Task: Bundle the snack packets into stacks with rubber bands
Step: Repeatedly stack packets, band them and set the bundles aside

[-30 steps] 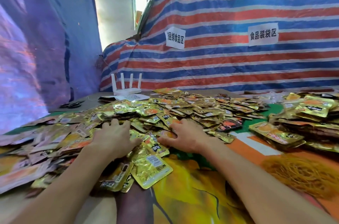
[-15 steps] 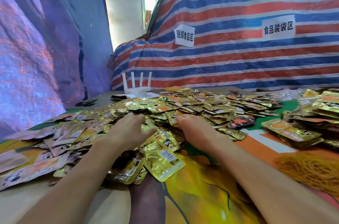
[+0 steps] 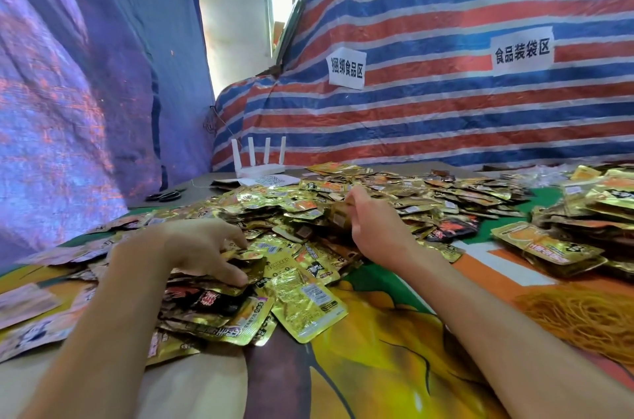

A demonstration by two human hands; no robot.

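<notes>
Left hand (image 3: pixel 202 247) pinches loose packets (image 3: pixel 255 269) at near edge of the pile (image 3: pixel 429 192), right hand (image 3: pixel 374 226) grips a small upright stack (image 3: pixel 338 214) mid-pile.

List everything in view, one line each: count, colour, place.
loose snack packets: many, mostly gold, heaped centre
packet stacks: several, gold, right edge
rubber bands: one heap, yellow-orange, near right
router: one, white, far side
scissors: one pair, black, far left
paper signs: two, white, on the striped tarp
left hand: one, grips packets in the near pile
right hand: one, holds a small stack of packets
</notes>
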